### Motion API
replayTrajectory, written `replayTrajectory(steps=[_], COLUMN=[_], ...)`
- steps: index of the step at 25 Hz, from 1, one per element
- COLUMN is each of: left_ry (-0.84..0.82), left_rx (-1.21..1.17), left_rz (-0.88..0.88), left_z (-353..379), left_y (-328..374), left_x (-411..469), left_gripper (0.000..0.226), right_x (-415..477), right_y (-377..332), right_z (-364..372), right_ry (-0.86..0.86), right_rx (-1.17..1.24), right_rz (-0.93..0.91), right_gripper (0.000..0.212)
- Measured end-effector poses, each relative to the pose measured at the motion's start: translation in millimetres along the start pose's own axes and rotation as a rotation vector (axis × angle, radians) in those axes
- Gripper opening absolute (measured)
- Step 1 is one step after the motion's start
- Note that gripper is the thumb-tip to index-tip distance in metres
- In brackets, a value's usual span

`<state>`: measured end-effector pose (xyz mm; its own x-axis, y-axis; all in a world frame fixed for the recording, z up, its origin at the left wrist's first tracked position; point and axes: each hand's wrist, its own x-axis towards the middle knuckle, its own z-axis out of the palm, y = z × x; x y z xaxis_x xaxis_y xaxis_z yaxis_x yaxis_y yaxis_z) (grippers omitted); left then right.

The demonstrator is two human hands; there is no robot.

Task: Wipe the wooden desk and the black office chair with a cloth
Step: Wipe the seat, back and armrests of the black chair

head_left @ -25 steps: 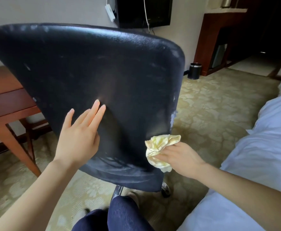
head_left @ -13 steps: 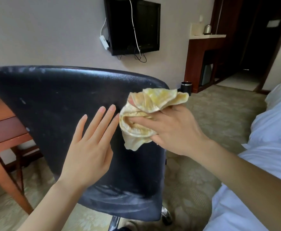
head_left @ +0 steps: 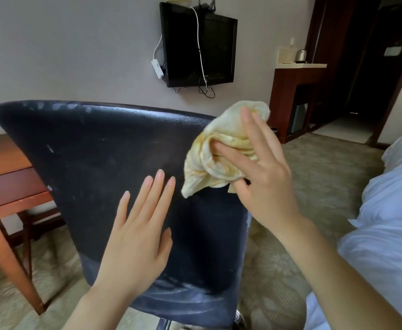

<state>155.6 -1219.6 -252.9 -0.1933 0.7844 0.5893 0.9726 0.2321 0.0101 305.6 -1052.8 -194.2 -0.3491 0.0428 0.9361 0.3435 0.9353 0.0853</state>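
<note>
The black office chair (head_left: 95, 167) fills the middle of the view, its worn backrest facing me. My left hand (head_left: 138, 236) lies flat on the backrest's lower middle, fingers straight and together. My right hand (head_left: 261, 177) holds the crumpled yellow cloth (head_left: 219, 160) against the backrest's upper right edge, fingers spread over it and the thumb pinching its lower fold. The wooden desk (head_left: 7, 177) stands at the left, partly hidden behind the chair.
A bed with white bedding (head_left: 385, 225) lies close on the right. A black television (head_left: 197, 46) with dangling cables hangs on the wall behind the chair. A dark wood cabinet (head_left: 295, 96) with a kettle stands at the back right. Patterned carpet covers the floor.
My right hand has carried the cloth from the backrest's lower right up to its upper right edge. My left hand has stayed flat on the backrest. The view has tilted upward.
</note>
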Motion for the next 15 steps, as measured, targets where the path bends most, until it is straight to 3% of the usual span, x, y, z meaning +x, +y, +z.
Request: replayTrajectory(steps=[4,10,15], left_ry=[-0.065,-0.147,-0.140], left_rx=[-0.117,-0.253,-0.629], left_rz=[-0.080,-0.196,-0.408], left_z=[11.1,27.1,53.8], left_y=[8.1,21.8,50.2], left_x=[-24.5,-47.9,-86.8], left_gripper=[0.098,0.095,0.087], right_x=[-37.5,-95.5,-127.9], right_y=[-4.8,-22.3,-56.8], right_z=[11.8,18.1,24.0], right_ry=[0.013,-0.340,-0.586], right_rx=[-0.162,-0.373,-0.218], right_rz=[0.085,0.084,0.265], right_gripper=[0.050,0.073,0.066])
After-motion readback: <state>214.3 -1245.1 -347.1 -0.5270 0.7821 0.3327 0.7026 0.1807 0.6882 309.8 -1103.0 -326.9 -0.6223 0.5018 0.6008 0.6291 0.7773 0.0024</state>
